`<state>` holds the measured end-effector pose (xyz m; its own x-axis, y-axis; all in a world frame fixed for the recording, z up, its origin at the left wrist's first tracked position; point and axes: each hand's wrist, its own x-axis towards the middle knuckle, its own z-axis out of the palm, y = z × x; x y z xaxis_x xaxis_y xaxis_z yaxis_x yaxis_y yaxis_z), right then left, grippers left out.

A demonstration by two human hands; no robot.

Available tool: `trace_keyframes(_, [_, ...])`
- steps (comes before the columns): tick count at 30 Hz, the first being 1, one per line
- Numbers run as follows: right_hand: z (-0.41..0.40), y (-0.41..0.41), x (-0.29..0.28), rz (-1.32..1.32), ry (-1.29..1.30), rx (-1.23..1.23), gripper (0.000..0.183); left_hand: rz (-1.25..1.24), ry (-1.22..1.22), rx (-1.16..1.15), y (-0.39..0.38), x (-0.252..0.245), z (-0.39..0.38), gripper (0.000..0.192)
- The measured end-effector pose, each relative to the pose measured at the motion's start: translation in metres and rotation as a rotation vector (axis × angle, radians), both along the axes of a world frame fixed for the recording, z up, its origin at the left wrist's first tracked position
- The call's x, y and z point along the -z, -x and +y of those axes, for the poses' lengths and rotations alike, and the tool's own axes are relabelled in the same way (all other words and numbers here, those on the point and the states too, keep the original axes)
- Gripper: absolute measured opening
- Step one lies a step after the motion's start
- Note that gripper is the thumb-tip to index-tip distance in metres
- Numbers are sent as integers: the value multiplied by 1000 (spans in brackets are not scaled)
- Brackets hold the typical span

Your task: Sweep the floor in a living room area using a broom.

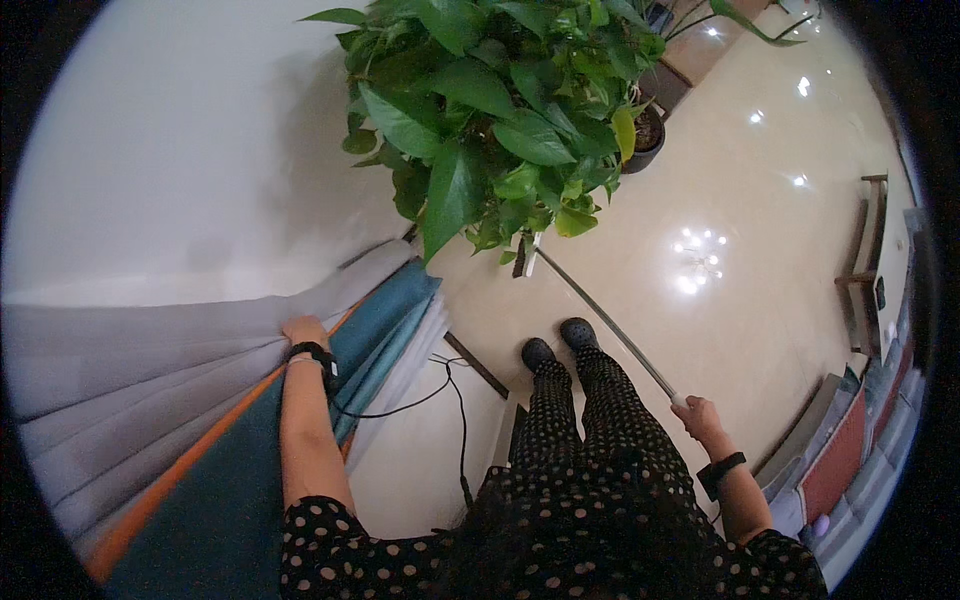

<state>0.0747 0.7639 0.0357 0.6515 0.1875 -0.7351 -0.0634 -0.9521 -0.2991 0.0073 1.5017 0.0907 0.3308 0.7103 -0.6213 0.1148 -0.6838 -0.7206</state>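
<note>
My left hand (305,330) is closed on the grey curtain (187,367), at its edge beside an orange strip and teal curtain fabric (382,307). My right hand (699,417) grips the upper end of a long thin metal pole (611,324). The pole slants down to a white head with dark bristles, a floor broom head (527,256), resting on the floor near the wall side. Leaves of a large green potted plant partly cover that head.
The leafy plant (480,112) spreads over the top middle, a dark pot (646,142) beside it. Black cables (461,405) hang near the curtain. A low table (885,262) and a sofa (862,480) with cushions stand at the right. The glossy tiled floor (675,202) reflects lamps.
</note>
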Motion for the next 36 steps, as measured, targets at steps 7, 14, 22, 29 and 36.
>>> trace_keyframes(7, [37,-23,25,181,47,-15,45,-205,478,-237,33,18,-70,25])
trace_keyframes(14, [101,-54,84,-10,-92,-289,41,-168,698,-274,56,40,-153,20])
trace_keyframes(22, [208,-97,91,3,-26,-595,39,-398,896,99,88,23,-231,13])
trace_keyframes(29, [339,-105,132,-163,3,-946,28,-514,787,189,96,44,-258,5])
trace_keyframes(36, [276,-143,149,-71,69,-739,40,-509,802,107,111,47,-253,9])
